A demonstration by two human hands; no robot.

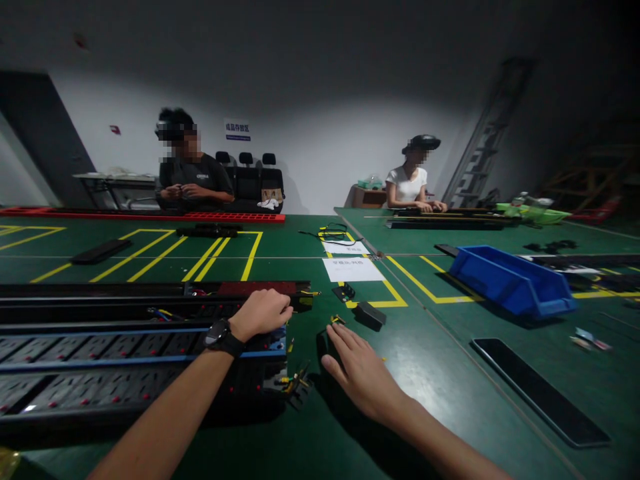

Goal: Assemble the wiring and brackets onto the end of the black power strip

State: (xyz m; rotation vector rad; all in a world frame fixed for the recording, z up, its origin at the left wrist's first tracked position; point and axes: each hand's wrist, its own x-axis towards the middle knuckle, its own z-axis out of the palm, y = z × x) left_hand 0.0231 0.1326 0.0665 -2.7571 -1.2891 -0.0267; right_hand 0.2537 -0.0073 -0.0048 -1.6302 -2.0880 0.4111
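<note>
Left hand (263, 311), watch (217, 333) on its wrist, sits over the right-hand end of the long black strips. I read its fingers as curled, tips bent down; from my end I cannot tell whether they grip anything. Right hand (360, 370) is open and empty, palm down, fingers straight and close together, thumb apart. Its fingertips are at a small yellow part (337, 320); contact unclear to me.

Two socket strips lie side by side on the green table (425, 373), to the left: the blue-edged strip (100, 348) under my left forearm and hand, the black-edged strip (100, 392) nearer me. Loose terminals (296, 383) stick out at the near one's right end. Black rails (100, 291) lie beyond both.

Black block (370, 316) just beyond the right hand, white sheet (353, 270) farther back. Blue bin (510, 280) and dark slab (540, 392) to the right. Two people across: dark-shirted person (197, 177), white-shirted person (409, 183)
</note>
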